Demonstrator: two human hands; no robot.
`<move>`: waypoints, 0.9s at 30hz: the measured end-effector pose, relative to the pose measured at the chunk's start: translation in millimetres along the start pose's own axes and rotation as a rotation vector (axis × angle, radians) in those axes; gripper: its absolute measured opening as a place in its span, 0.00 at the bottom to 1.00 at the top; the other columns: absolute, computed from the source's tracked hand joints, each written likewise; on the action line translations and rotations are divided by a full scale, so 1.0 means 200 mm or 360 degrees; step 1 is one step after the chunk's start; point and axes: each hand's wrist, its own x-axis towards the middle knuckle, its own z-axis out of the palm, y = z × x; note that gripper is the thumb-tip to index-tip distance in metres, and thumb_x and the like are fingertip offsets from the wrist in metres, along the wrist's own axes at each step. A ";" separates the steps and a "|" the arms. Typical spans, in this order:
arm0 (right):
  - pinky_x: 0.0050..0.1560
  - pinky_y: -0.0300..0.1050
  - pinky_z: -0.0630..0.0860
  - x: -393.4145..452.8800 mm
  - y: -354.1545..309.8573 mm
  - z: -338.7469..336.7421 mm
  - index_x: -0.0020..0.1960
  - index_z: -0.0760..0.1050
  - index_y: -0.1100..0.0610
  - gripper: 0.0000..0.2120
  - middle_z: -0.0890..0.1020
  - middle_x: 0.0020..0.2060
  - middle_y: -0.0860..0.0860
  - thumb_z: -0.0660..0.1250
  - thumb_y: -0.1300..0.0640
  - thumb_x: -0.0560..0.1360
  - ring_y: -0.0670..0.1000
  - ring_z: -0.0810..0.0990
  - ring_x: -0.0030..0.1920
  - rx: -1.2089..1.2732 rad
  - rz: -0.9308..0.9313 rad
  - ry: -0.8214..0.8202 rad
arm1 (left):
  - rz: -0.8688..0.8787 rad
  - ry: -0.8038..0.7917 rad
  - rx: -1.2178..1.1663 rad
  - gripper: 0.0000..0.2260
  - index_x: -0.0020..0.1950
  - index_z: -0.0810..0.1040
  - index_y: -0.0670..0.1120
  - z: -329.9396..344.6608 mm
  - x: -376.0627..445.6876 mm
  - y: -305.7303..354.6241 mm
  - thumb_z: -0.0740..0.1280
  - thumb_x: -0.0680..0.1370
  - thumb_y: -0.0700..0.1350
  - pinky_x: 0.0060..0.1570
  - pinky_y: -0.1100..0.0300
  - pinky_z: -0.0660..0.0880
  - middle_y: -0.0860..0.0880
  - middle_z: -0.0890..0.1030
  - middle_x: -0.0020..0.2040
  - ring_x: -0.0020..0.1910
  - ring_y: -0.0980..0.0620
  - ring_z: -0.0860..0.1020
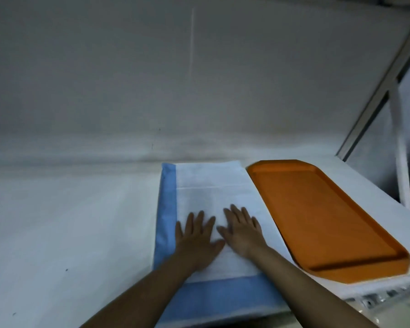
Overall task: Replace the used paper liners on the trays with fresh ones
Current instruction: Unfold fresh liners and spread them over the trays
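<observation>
On white table (69, 221): left hand (197, 240), right hand (242, 233) flat, fingers spread, pressing liner (211, 185); orange tray (317, 209) beside, seemingly bare.

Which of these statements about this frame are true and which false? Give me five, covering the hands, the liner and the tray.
1. Both hands lie flat on the white liner. True: the left hand and right hand rest palm down, fingers straight.
2. The orange tray has a liner in it. False: its inside is bare.
3. The tray sits to the right of the liner. True.
4. The right hand grips the tray's rim. False: it rests on the liner, apart from the tray.
5. The liner has a blue border along its left and near edges. True.
</observation>
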 end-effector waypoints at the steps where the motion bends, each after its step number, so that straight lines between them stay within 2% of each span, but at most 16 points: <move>1: 0.75 0.55 0.40 -0.05 0.01 0.00 0.78 0.44 0.47 0.32 0.42 0.78 0.48 0.48 0.36 0.79 0.53 0.38 0.77 -0.0041 0.0024 -0.0047 | -0.0022 -0.0055 -0.0014 0.31 0.77 0.40 0.59 0.00 -0.05 0.01 0.47 0.78 0.66 0.73 0.42 0.36 0.53 0.36 0.78 0.76 0.49 0.35; 3: 0.74 0.56 0.38 -0.12 0.03 0.02 0.78 0.41 0.46 0.42 0.39 0.77 0.48 0.39 0.26 0.71 0.53 0.36 0.77 -0.0093 0.0046 -0.0096 | -0.0050 -0.0119 -0.0017 0.32 0.77 0.39 0.59 0.00 -0.11 -0.01 0.48 0.77 0.67 0.72 0.41 0.35 0.54 0.35 0.77 0.76 0.49 0.34; 4: 0.74 0.56 0.37 -0.14 0.04 0.02 0.78 0.40 0.46 0.50 0.39 0.77 0.47 0.31 0.21 0.62 0.53 0.35 0.76 -0.0086 0.0038 -0.0088 | -0.0054 -0.0134 -0.0002 0.33 0.77 0.39 0.60 0.00 -0.13 -0.02 0.48 0.77 0.68 0.72 0.40 0.35 0.54 0.34 0.77 0.76 0.49 0.33; 6: 0.74 0.56 0.36 -0.17 0.07 0.03 0.77 0.39 0.44 0.60 0.37 0.77 0.46 0.21 0.21 0.49 0.52 0.34 0.76 -0.0068 0.0041 -0.0056 | -0.0051 -0.0133 0.0047 0.34 0.76 0.37 0.61 0.01 -0.18 -0.07 0.48 0.76 0.69 0.72 0.40 0.33 0.55 0.32 0.76 0.75 0.48 0.32; 7: 0.74 0.55 0.35 -0.18 0.09 0.03 0.77 0.38 0.44 0.60 0.37 0.77 0.46 0.20 0.21 0.49 0.52 0.34 0.76 -0.0070 0.0053 -0.0039 | -0.0052 -0.0123 0.0054 0.34 0.76 0.36 0.61 0.02 -0.20 -0.09 0.48 0.76 0.70 0.72 0.40 0.33 0.55 0.32 0.76 0.75 0.48 0.31; 9: 0.74 0.54 0.35 -0.19 0.10 0.04 0.77 0.38 0.44 0.54 0.36 0.76 0.45 0.24 0.23 0.54 0.51 0.33 0.76 -0.0059 0.0091 -0.0024 | -0.0075 -0.0092 0.0038 0.35 0.76 0.36 0.61 0.03 -0.23 -0.11 0.47 0.75 0.71 0.72 0.42 0.32 0.56 0.32 0.76 0.75 0.48 0.31; 11: 0.74 0.54 0.35 -0.19 0.10 0.03 0.77 0.38 0.44 0.45 0.36 0.76 0.45 0.32 0.25 0.65 0.51 0.33 0.76 -0.0067 0.0106 -0.0056 | -0.0085 -0.0080 0.0039 0.35 0.76 0.36 0.61 0.02 -0.25 -0.12 0.47 0.75 0.71 0.72 0.43 0.33 0.55 0.32 0.76 0.75 0.48 0.31; 13: 0.75 0.54 0.35 -0.19 0.10 0.02 0.77 0.38 0.45 0.36 0.36 0.76 0.46 0.42 0.30 0.75 0.51 0.33 0.76 -0.0083 0.0102 -0.0102 | -0.0092 -0.0098 0.0045 0.35 0.76 0.36 0.60 0.01 -0.25 -0.12 0.47 0.75 0.71 0.73 0.44 0.34 0.56 0.33 0.76 0.75 0.47 0.32; 14: 0.75 0.54 0.36 -0.20 0.10 0.01 0.78 0.38 0.46 0.34 0.36 0.76 0.46 0.45 0.33 0.78 0.51 0.34 0.76 -0.0080 0.0090 -0.0126 | -0.0095 -0.0115 0.0053 0.35 0.77 0.37 0.59 0.00 -0.26 -0.11 0.47 0.76 0.70 0.73 0.45 0.34 0.55 0.33 0.77 0.75 0.47 0.32; 18: 0.76 0.50 0.41 -0.29 0.16 -0.04 0.78 0.43 0.49 0.30 0.42 0.78 0.48 0.47 0.40 0.81 0.51 0.40 0.77 -0.0111 -0.0042 -0.0126 | -0.0031 -0.0127 0.0164 0.33 0.78 0.39 0.55 -0.02 -0.30 -0.15 0.48 0.78 0.66 0.75 0.48 0.39 0.51 0.36 0.78 0.77 0.47 0.37; 20: 0.76 0.49 0.42 -0.36 0.19 -0.04 0.78 0.44 0.50 0.30 0.44 0.78 0.48 0.48 0.41 0.81 0.50 0.41 0.77 -0.0125 -0.0120 -0.0124 | -0.0012 -0.0162 0.0260 0.33 0.78 0.40 0.55 -0.03 -0.35 -0.18 0.49 0.78 0.65 0.74 0.46 0.38 0.50 0.38 0.78 0.77 0.47 0.38; 22: 0.75 0.47 0.48 -0.43 0.21 -0.06 0.78 0.51 0.51 0.27 0.50 0.78 0.48 0.53 0.45 0.81 0.50 0.48 0.77 -0.0075 -0.0195 -0.0104 | -0.0029 -0.0203 0.0295 0.32 0.78 0.43 0.55 -0.05 -0.39 -0.19 0.51 0.79 0.64 0.73 0.43 0.38 0.50 0.40 0.79 0.78 0.48 0.41; 24: 0.70 0.43 0.61 -0.47 0.21 -0.09 0.71 0.67 0.52 0.20 0.64 0.73 0.49 0.60 0.53 0.79 0.50 0.63 0.73 0.0004 -0.0290 0.0024 | -0.0017 -0.0162 0.0252 0.29 0.78 0.51 0.55 -0.10 -0.43 -0.19 0.56 0.79 0.58 0.72 0.40 0.39 0.50 0.49 0.79 0.78 0.48 0.48; 25: 0.65 0.41 0.67 -0.47 0.21 -0.11 0.65 0.74 0.51 0.16 0.70 0.68 0.49 0.62 0.56 0.78 0.49 0.69 0.68 0.0014 -0.0339 0.0074 | 0.0043 -0.0066 0.0227 0.25 0.76 0.58 0.55 -0.12 -0.44 -0.19 0.58 0.79 0.55 0.72 0.39 0.41 0.49 0.57 0.77 0.76 0.49 0.55; 27: 0.59 0.42 0.73 -0.50 0.20 -0.14 0.57 0.79 0.49 0.11 0.76 0.60 0.47 0.64 0.55 0.77 0.48 0.75 0.60 0.0022 -0.0364 0.0033 | 0.0323 0.0275 0.0080 0.19 0.66 0.74 0.54 -0.11 -0.46 -0.21 0.58 0.76 0.53 0.70 0.40 0.55 0.49 0.73 0.67 0.68 0.49 0.71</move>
